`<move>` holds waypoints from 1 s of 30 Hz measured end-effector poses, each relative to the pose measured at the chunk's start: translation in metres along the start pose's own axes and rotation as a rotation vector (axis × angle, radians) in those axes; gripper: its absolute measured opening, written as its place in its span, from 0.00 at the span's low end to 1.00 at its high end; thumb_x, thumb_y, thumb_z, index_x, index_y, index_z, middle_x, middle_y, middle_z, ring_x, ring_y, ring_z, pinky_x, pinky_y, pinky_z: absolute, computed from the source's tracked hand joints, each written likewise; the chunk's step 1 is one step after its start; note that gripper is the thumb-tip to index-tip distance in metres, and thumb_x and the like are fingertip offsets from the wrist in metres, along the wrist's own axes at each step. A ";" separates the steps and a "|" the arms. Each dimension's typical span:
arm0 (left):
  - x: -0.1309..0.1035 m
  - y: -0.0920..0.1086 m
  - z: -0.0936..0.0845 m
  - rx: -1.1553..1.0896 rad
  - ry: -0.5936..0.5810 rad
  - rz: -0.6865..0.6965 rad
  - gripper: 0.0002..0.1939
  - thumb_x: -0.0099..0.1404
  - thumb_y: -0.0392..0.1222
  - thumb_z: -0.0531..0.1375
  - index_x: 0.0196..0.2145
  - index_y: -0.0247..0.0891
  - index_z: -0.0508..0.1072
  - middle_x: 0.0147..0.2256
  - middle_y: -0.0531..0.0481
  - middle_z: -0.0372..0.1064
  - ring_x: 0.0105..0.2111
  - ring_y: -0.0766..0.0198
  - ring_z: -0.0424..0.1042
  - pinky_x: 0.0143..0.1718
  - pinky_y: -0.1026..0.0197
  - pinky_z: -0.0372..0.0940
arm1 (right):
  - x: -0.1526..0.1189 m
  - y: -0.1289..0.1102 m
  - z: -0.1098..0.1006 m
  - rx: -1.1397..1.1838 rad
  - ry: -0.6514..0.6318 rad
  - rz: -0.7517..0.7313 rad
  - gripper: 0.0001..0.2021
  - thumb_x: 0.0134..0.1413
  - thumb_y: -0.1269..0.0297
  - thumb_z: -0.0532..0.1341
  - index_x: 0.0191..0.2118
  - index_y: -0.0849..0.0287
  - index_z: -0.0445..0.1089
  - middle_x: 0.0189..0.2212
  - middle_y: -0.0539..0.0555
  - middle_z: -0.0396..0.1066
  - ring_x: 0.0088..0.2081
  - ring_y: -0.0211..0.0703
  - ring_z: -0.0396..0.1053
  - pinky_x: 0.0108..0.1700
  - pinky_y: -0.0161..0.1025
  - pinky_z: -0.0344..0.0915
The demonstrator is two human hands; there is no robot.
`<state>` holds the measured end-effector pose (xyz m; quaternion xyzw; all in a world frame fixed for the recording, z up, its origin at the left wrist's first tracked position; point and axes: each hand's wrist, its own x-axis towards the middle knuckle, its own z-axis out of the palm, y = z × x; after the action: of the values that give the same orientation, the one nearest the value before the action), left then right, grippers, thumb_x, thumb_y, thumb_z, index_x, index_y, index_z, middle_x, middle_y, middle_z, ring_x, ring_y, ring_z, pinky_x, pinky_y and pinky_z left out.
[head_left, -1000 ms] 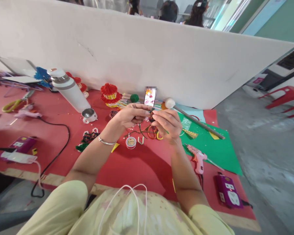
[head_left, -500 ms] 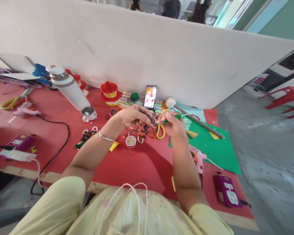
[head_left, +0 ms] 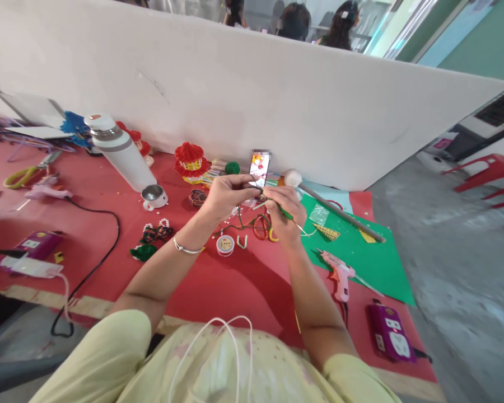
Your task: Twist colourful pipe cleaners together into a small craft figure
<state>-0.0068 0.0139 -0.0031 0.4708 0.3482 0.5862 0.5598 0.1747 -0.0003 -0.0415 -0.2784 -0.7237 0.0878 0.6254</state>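
Left of frame: white flask (head_left: 124,154), inside hidden; metal-lined cup (head_left: 153,196) near its base, open side up. Centre: left hand (head_left: 225,197) pinching small dark piece (head_left: 259,192) at fingertips — right hand (head_left: 286,210), just beside piece, fingers closed round green tool (head_left: 284,212).

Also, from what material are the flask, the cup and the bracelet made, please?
Flask: probably painted metal, smooth white, since a shiny bare band shows near its top.
Cup: likely steel inside, grey and shiny; white outside, perhaps plastic or enamel.
Bracelet: polished metal, judging by its silvery gleam.
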 end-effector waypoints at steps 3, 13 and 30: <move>-0.005 -0.008 0.012 0.000 0.175 0.105 0.19 0.43 0.35 0.78 0.36 0.35 0.87 0.28 0.52 0.77 0.26 0.70 0.68 0.26 0.66 0.63 | -0.009 0.003 0.007 -0.198 0.045 -0.080 0.14 0.67 0.61 0.69 0.55 0.39 0.81 0.49 0.51 0.85 0.51 0.51 0.79 0.56 0.54 0.78; -0.003 0.010 0.002 -0.247 -0.202 -0.395 0.17 0.44 0.32 0.78 0.36 0.33 0.88 0.18 0.55 0.67 0.16 0.79 0.49 0.17 0.68 0.37 | 0.009 0.017 -0.019 0.172 -0.085 -0.082 0.13 0.65 0.51 0.69 0.53 0.40 0.83 0.45 0.51 0.86 0.46 0.50 0.83 0.51 0.54 0.79; 0.006 0.024 -0.015 0.044 -0.427 -0.431 0.12 0.44 0.36 0.77 0.30 0.34 0.87 0.18 0.51 0.71 0.14 0.77 0.51 0.15 0.66 0.39 | 0.018 0.001 -0.047 0.360 -0.171 0.122 0.07 0.65 0.53 0.70 0.42 0.43 0.87 0.35 0.50 0.87 0.38 0.48 0.83 0.47 0.51 0.78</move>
<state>-0.0289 0.0188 0.0158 0.5108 0.3273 0.3340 0.7214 0.2188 -0.0006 -0.0166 -0.1970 -0.7285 0.2767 0.5949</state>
